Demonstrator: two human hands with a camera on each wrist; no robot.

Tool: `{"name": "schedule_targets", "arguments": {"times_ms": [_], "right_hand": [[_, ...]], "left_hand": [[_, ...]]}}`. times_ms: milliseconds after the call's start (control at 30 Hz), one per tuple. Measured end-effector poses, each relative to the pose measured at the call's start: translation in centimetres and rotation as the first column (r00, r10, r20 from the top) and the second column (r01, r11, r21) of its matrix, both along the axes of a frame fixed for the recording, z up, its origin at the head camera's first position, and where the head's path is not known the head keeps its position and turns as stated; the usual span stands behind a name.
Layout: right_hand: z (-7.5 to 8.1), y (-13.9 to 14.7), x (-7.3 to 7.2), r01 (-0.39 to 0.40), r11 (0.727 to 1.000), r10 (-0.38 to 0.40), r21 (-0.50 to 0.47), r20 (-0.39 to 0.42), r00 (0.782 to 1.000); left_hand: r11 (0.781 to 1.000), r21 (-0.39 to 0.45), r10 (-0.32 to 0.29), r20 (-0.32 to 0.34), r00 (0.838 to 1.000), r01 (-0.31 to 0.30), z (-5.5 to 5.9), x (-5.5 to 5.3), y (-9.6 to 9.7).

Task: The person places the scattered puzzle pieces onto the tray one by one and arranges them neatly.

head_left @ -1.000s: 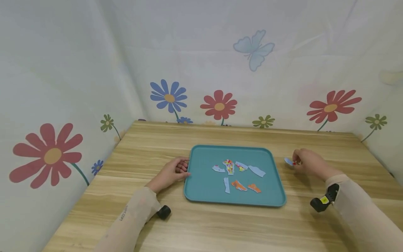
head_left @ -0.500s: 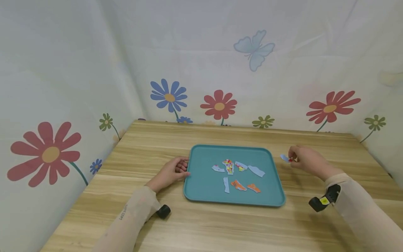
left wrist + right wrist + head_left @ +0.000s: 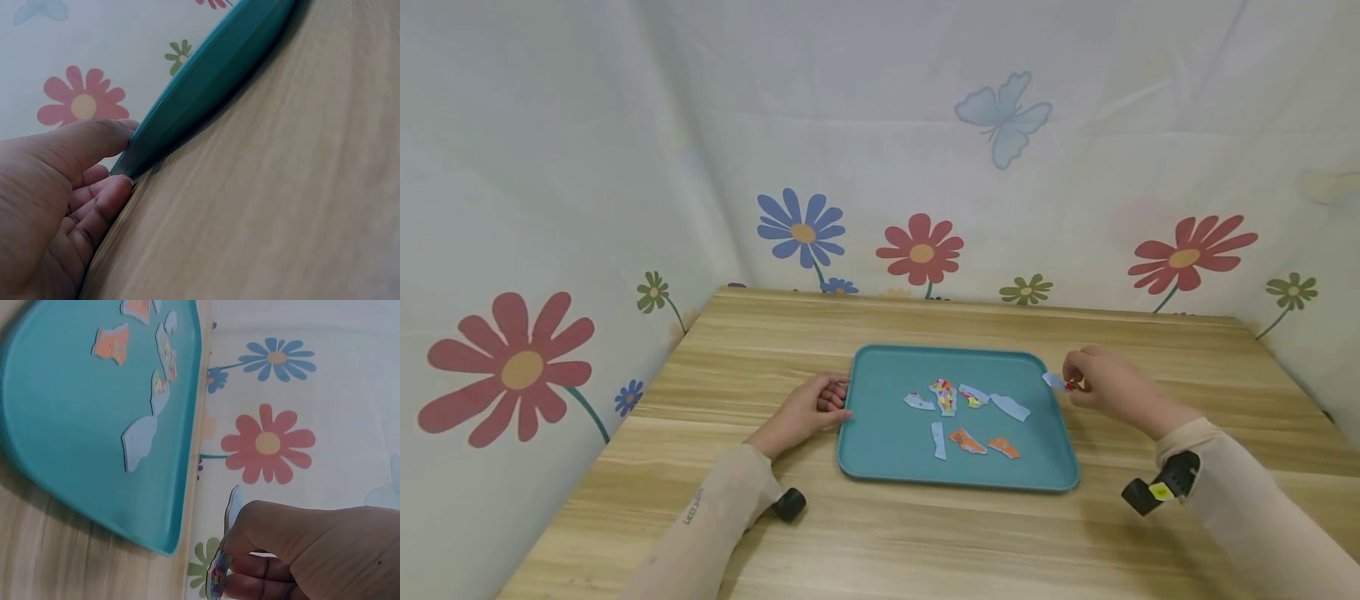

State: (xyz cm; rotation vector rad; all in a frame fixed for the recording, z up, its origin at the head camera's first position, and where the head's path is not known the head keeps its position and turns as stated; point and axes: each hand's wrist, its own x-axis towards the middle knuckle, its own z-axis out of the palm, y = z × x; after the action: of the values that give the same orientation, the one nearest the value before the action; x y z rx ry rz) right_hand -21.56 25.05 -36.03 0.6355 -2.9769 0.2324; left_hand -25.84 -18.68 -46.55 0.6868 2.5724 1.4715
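My left hand [image 3: 803, 413] is at the left side of the teal tray [image 3: 880, 371], its thumb on the rim and its curled fingertips low against the tray's side in the left wrist view. Between thumb and fingers, my right hand [image 3: 1114, 390] pinches a pale blue puzzle piece [image 3: 1054, 382] with a red and multicoloured printed end. In the head view this piece overlaps the tray's right rim; part of it is hidden by the fingers. On the tray lie several loose irregular pieces, among them a plain pale blue piece [image 3: 1011, 407], a colourful piece [image 3: 946, 397] and an orange piece [image 3: 968, 442].
The tray lies on a wooden table [image 3: 970, 537]. Behind the table's far edge hangs a white cloth backdrop [image 3: 865, 125] printed with flowers and a butterfly; it also runs along the left and right sides. Each wrist wears a black camera [image 3: 1142, 496].
My right hand has moved left with the puzzle piece, from over the table right of the tray to the tray's right rim. My left hand stays at the tray's left edge.
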Motion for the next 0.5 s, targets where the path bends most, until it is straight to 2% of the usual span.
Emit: {"name": "schedule_targets", "arguments": {"times_ms": [333,500], "right_hand": [[-0.6,-1.6,0.8,-0.061,0.998,0.061,-0.005,-0.029,0.998],[-1.2,-2.2,1.0,-0.06,0.998,0.06,-0.01,0.018,0.998]], "left_hand": [[1.0,-0.012,0.001,-0.001,1.0,-0.001,0.4,0.2,-0.1],[1.0,-0.01,0.0,-0.006,1.0,0.0,0.4,0.2,-0.1]]}}
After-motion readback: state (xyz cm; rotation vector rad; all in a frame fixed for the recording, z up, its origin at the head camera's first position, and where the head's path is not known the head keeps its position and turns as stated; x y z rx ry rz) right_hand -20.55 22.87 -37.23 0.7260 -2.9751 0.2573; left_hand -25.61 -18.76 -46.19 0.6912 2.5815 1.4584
